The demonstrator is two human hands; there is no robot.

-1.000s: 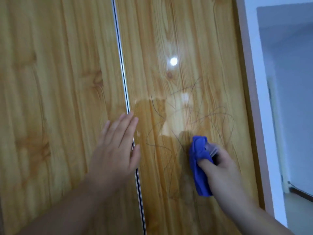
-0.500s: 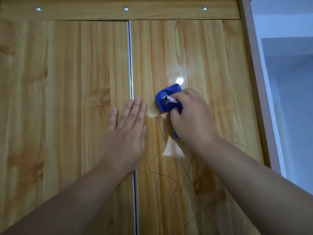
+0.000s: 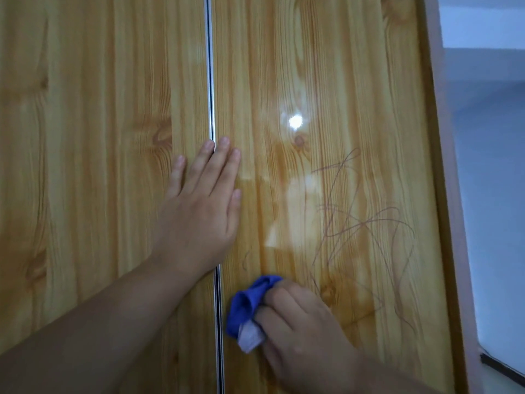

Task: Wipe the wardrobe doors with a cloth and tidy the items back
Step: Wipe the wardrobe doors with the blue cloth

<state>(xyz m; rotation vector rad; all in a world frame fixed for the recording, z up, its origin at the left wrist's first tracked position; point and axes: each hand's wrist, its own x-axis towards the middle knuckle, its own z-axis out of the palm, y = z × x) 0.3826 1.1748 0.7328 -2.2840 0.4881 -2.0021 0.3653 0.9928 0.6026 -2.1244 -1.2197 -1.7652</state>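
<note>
Fingers (image 3: pixel 287 294) of the right hand (image 3: pixel 306 328) curl round a bunched blue cloth (image 3: pixel 248 302), pressing it low on the right wardrobe door (image 3: pixel 326 81), just beside the metal seam (image 3: pixel 209 66). Soft and light, the cloth likely handles best wadded in the palm. The left hand (image 3: pixel 201 211) lies flat across the seam, fingers straight and holding nothing, forearm reaching up. Pen scribbles (image 3: pixel 366 223) show further right.

two bare hands and forearms are seen in the lower half of the frame. on the left hand (image 3: pixel 199 214), at the middle, short rounded nails are shown on the fingertips (image 3: pixel 225 141) — pale and trimmed close. the left forearm (image 3: pixel 99 322) is left uncovered to the lower left edge. the right hand (image 3: pixel 298 322), at the lower middle, is slightly blurred — its knuckles are made out, and the right forearm (image 3: pixel 377 378) is uncovered to the bottom edge.
</note>
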